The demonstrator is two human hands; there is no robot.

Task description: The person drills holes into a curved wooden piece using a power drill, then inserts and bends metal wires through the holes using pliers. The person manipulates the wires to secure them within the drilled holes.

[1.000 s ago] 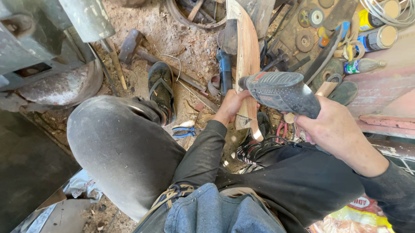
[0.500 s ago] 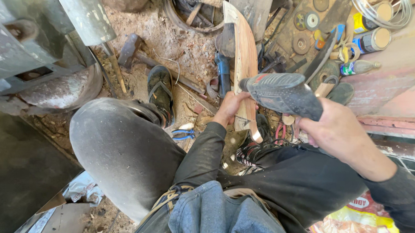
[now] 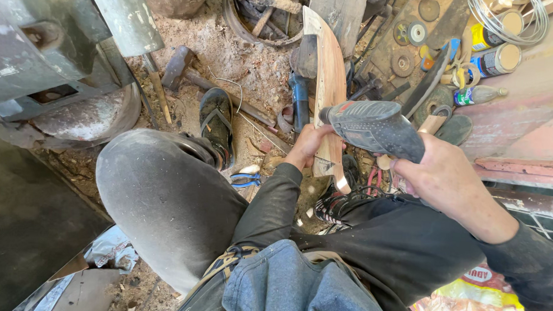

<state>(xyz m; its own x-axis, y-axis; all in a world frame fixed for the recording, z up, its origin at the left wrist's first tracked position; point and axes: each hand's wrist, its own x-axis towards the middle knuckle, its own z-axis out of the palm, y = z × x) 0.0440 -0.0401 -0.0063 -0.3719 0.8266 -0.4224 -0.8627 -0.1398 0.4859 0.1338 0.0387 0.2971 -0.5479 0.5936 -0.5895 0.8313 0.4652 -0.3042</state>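
My left hand (image 3: 306,145) grips the lower part of a long curved wooden piece (image 3: 330,84) that stands tilted away from me over the dirt floor. My right hand (image 3: 444,180) holds a grey power grinder (image 3: 375,126) by its body, its nose pointing left, close to the wood's right edge. Whether the tool touches the wood I cannot tell. My knees in dark trousers (image 3: 164,200) fill the lower half of the view.
A sandalled foot (image 3: 216,126), a hammer (image 3: 181,69) and blue pliers (image 3: 246,180) lie on the sawdust floor. Grinding discs (image 3: 409,34), spray cans (image 3: 497,59), a wire coil (image 3: 508,13) and a metal machine (image 3: 41,55) surround me.
The view has shifted slightly. Both hands keep their hold; the grinder stays beside the wooden piece with no clear movement.
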